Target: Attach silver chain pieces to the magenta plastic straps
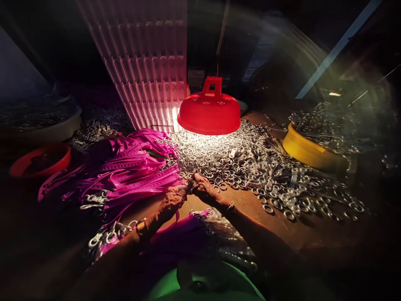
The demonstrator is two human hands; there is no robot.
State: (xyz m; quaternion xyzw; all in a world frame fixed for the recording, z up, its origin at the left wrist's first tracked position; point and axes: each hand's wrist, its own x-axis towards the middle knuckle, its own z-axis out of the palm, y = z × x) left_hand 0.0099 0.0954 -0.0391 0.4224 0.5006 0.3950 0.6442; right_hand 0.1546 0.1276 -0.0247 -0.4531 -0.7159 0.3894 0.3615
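Note:
My left hand (174,198) and my right hand (203,188) meet at the near edge of a heap of metal rings (216,159). The fingers of both are closed in a pinch, and what sits between the fingertips is too small and dark to make out. A pink strap hangs down below my left hand. Left of the hands lies a large bundle of pink straps (138,167), some with metal clips (95,198) at their ends. More pink straps (184,228) lie under my forearms.
A red lamp (209,110) hangs low over the rings. Behind it stands a ribbed panel (150,71). A yellow container (308,150) with metal pieces is at the right, a red basin (40,161) at the left. Something green (166,286) shows at the bottom.

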